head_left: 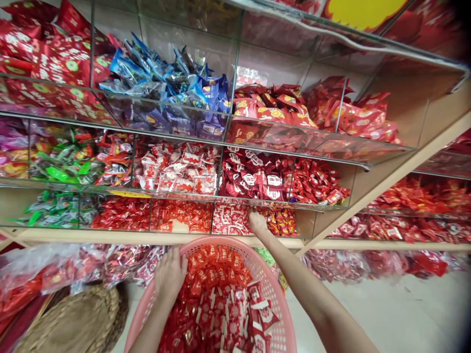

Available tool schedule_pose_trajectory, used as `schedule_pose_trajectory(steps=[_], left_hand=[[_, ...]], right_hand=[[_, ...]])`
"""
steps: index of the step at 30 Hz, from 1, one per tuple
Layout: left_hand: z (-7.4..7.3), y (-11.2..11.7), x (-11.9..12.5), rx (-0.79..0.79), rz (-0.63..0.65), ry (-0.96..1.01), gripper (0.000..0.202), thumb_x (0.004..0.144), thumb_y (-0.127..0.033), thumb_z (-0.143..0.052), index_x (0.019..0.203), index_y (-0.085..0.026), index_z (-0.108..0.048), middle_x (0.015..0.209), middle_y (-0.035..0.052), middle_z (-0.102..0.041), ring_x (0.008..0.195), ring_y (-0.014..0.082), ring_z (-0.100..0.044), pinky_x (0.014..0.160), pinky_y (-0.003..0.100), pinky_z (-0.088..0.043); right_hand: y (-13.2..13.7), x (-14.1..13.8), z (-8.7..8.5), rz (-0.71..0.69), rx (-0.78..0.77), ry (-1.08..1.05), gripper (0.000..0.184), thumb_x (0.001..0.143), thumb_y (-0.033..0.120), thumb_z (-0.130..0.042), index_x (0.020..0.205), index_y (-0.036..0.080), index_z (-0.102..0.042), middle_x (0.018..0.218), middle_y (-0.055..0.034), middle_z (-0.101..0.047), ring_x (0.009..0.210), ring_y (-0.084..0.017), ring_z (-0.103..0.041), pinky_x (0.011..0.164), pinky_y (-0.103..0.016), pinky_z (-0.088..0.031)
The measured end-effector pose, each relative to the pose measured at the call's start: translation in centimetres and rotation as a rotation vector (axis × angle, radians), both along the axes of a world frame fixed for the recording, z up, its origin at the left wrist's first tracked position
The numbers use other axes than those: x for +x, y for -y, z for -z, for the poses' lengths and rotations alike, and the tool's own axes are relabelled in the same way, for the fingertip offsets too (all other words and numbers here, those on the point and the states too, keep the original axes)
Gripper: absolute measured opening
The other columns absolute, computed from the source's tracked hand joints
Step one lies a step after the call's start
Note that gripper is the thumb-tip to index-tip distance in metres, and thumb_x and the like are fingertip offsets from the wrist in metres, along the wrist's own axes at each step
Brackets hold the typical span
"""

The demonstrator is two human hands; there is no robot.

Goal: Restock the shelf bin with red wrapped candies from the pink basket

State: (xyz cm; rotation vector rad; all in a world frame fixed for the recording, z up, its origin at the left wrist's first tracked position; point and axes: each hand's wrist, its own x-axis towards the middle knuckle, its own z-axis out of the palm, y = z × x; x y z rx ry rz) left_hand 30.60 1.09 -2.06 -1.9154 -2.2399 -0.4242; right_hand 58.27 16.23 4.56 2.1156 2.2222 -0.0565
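Left hand (170, 273) open, lying over the rim of a pink plastic basket (217, 241), no closing on anything; inside, red candy packets (208, 274) with long sides pointing in mixed directions. Right hand (257, 221) reaching forward to a clear shelf bin (235, 202), fingertips at its red-and-white packets (230, 220), grip hidden, impossible to tell.

Bright, even indoor light fills the view with few hard shadows. Glare streaks the clear acrylic shelf bins (316, 147), wide-angle distortion bends the pale wooden shelf upright (382, 171), and the right corners darken and blur.
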Motion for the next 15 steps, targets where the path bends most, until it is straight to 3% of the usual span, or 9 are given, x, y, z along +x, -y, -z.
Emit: schedule_pose_trajectory(steps=[8,12,15], left_hand=[[-0.3,0.1,0.0,-0.01,-0.005,-0.002,0.039,0.089,-0.032,-0.031,0.114,-0.013,-0.055,0.098,0.0103,-0.065,0.09,0.0237,-0.058,0.078,0.035,-0.041],[-0.5,0.1,0.1,-0.009,-0.008,-0.002,0.039,0.089,-0.033,-0.031,0.113,-0.013,-0.055,0.099,0.01,-0.065,0.09,0.0238,-0.058,0.078,0.035,-0.041],[-0.4,0.0,0.1,-0.007,-0.004,0.0,0.038,0.089,-0.033,-0.031,0.112,-0.013,-0.055,0.099,0.0106,-0.065,0.09,0.0238,-0.059,0.077,0.035,-0.041]], right_hand=[[2.9,0.5,-1.2,-0.068,0.165,-0.193,0.027,0.082,0.014,-0.05,0.109,0.013,-0.046,0.1,-0.0136,-0.062,0.082,-0.019,-0.062,0.066,-0.025,-0.041],[5.0,1.3,-0.4,-0.163,0.251,-0.642,0.016,0.075,0.021,-0.058,0.087,0.017,-0.049,0.078,-0.0042,-0.06,0.066,-0.015,-0.055,0.06,-0.024,-0.038],[7.2,1.4,0.0,-0.146,0.192,-1.06,0.024,0.07,0.033,-0.064,0.083,0.019,-0.048,0.077,-0.0016,-0.059,0.059,-0.012,-0.051,0.056,-0.024,-0.039]])
